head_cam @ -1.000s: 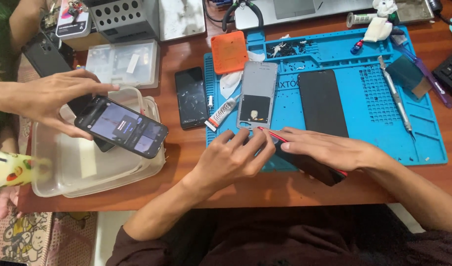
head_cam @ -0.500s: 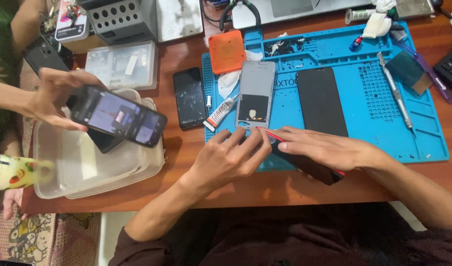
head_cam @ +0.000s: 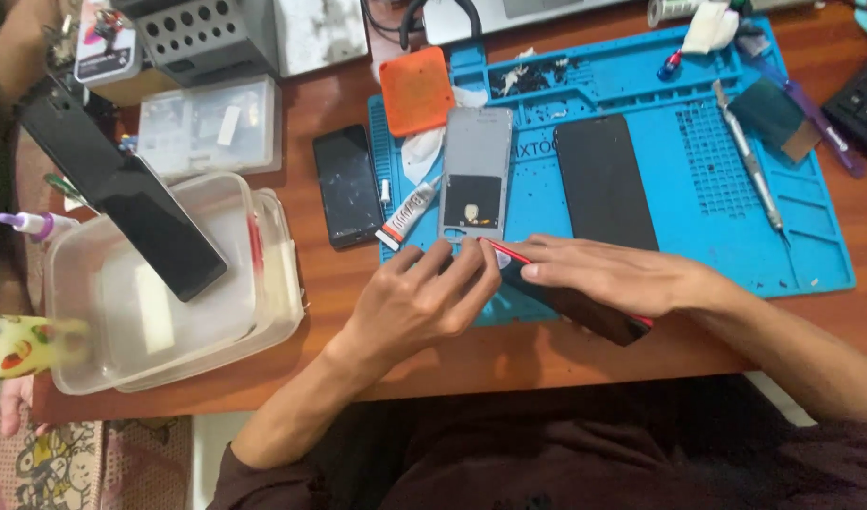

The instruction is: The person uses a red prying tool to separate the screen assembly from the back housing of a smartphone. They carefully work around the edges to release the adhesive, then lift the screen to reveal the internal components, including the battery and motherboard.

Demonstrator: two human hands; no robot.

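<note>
A clear plastic tub [head_cam: 263, 312] is sitting at the left of the wooden desk [head_cam: 565, 354], nested in a second one, and a dark phone [head_cam: 122, 194] is leaning slantwise across its rim; what else is lying inside cannot be told through the cloudy wall. Behind it a clear flat parts box [head_cam: 210, 127] is holding small pale pieces. On the blue repair mat [head_cam: 735, 227] two flat phone parts are lying side by side: a grey phone frame [head_cam: 476, 175] and a black screen panel [head_cam: 605, 184]. A third dark phone [head_cam: 346, 186] is resting just off the mat, with a small glue tube [head_cam: 407, 212] between it and the frame. The left hand [head_cam: 424, 297] is curling its fingers against the near end of a red-edged phone [head_cam: 584, 307], while the right hand [head_cam: 622, 274] is lying flat along it, pressing it to the mat's front edge. An orange pad [head_cam: 415, 91], one metal tool [head_cam: 749, 161] and a purple pen [head_cam: 816, 118] are lying farther back.
</note>
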